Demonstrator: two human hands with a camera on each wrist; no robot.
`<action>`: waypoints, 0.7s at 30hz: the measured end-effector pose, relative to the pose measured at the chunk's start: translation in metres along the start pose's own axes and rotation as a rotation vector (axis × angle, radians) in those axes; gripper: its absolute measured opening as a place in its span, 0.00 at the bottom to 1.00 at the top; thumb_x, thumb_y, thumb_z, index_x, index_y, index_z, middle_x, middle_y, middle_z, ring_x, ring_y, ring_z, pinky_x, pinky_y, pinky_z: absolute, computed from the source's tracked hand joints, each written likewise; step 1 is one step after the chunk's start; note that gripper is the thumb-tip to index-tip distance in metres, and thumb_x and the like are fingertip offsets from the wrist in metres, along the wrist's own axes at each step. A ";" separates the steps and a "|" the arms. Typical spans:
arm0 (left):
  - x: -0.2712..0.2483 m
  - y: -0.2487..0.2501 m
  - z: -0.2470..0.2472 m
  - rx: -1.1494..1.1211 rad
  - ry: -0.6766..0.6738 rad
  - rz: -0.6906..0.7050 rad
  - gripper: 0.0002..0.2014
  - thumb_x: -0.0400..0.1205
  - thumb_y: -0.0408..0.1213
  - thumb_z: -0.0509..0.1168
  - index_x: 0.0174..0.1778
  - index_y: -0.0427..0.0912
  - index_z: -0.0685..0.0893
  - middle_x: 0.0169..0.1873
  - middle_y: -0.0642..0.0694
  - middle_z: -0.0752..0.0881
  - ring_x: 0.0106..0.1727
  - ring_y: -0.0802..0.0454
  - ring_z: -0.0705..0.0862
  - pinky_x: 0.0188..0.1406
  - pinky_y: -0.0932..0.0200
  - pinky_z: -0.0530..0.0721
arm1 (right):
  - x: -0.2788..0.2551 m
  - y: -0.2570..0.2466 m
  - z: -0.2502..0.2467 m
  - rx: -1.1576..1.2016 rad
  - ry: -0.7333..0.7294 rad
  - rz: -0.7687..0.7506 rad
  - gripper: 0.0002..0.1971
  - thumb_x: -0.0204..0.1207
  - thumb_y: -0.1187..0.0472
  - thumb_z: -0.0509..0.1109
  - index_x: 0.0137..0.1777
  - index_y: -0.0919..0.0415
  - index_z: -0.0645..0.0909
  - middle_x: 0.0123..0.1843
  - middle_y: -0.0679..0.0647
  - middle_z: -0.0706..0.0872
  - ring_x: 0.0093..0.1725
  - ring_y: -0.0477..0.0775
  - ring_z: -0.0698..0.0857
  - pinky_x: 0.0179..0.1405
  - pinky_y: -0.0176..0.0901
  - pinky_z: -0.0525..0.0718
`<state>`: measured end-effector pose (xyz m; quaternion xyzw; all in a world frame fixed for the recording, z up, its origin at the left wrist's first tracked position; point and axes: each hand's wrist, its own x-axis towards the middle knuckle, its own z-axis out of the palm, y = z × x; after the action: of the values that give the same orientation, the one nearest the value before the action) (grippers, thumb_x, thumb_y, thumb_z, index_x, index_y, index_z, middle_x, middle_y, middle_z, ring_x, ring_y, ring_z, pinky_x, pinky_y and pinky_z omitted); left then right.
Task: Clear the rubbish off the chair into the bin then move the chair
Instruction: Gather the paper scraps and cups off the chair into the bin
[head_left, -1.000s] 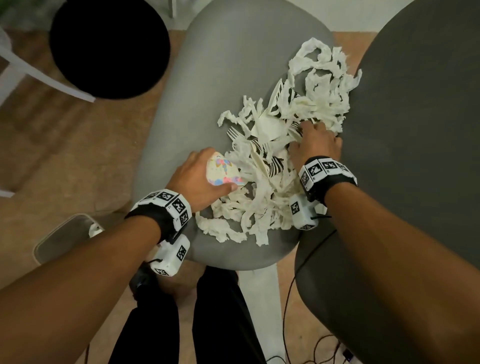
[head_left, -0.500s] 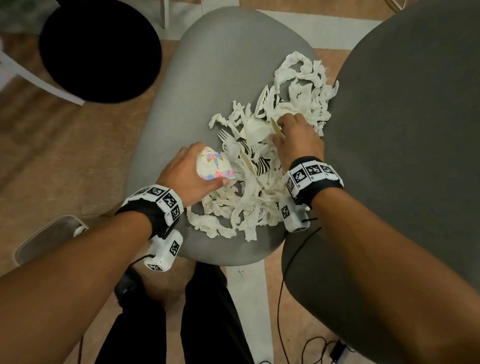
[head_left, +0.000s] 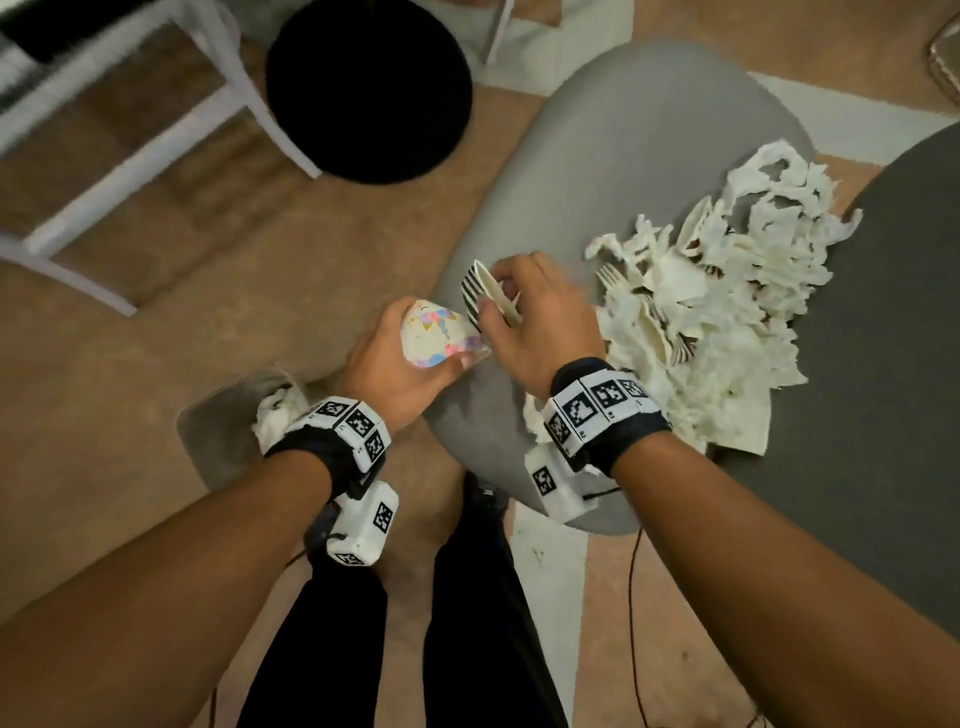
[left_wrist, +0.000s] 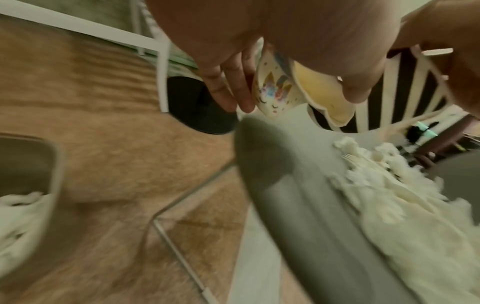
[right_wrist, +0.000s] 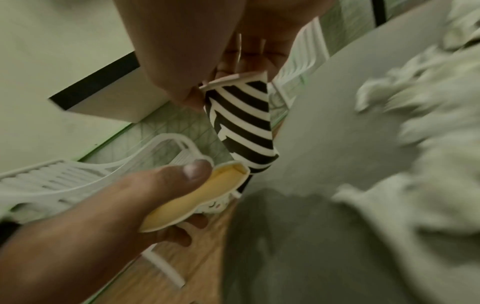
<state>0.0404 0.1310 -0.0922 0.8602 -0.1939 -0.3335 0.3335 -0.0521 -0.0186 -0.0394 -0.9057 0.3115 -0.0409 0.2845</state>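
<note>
My left hand (head_left: 400, 358) grips a crushed unicorn-print paper cup (head_left: 439, 332) over the left edge of the grey chair seat (head_left: 613, 171). The same cup (left_wrist: 272, 90) shows squeezed flat in the left wrist view. Just right of it, my right hand (head_left: 535, 317) pinches a flattened black-and-white striped paper cup (head_left: 480, 293), seen up close as the striped cup (right_wrist: 244, 127). A heap of torn white paper (head_left: 727, 312) with a plastic fork (head_left: 610, 278) lies on the seat's right side. The grey bin (head_left: 218, 431) stands on the floor at lower left, with paper inside.
A darker grey chair (head_left: 883, 415) crowds the right side, touching the paper heap. A black round stool (head_left: 369, 88) and a white frame (head_left: 130, 171) stand to the upper left on the tan carpet. My legs (head_left: 467, 623) are below the seat; a cable trails at right.
Both hands have lifted off the heap and moved left toward the seat's edge. The right hand picked the striped cup out of the paper; the left still holds the unicorn cup.
</note>
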 end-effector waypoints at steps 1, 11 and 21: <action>-0.003 -0.019 -0.014 -0.026 0.039 -0.033 0.39 0.61 0.65 0.78 0.67 0.63 0.71 0.59 0.57 0.84 0.55 0.54 0.84 0.55 0.55 0.83 | -0.001 -0.018 0.017 0.023 -0.040 -0.018 0.13 0.76 0.52 0.69 0.57 0.56 0.83 0.53 0.53 0.84 0.48 0.59 0.86 0.43 0.53 0.85; -0.040 -0.224 -0.104 -0.143 0.172 -0.374 0.34 0.60 0.59 0.81 0.61 0.52 0.81 0.52 0.57 0.89 0.52 0.59 0.87 0.59 0.54 0.86 | -0.016 -0.154 0.196 0.079 -0.442 0.000 0.14 0.76 0.49 0.69 0.59 0.52 0.80 0.54 0.51 0.87 0.51 0.60 0.86 0.49 0.57 0.87; -0.054 -0.295 -0.116 -0.164 0.100 -0.514 0.34 0.76 0.52 0.70 0.77 0.60 0.65 0.66 0.48 0.83 0.64 0.45 0.83 0.65 0.46 0.82 | -0.030 -0.159 0.276 -0.118 -0.744 0.068 0.29 0.72 0.33 0.63 0.68 0.48 0.77 0.61 0.52 0.89 0.59 0.59 0.87 0.59 0.56 0.86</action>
<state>0.1166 0.4194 -0.2112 0.8667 0.0752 -0.3790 0.3154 0.0791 0.2370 -0.1805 -0.8626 0.2186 0.3182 0.3269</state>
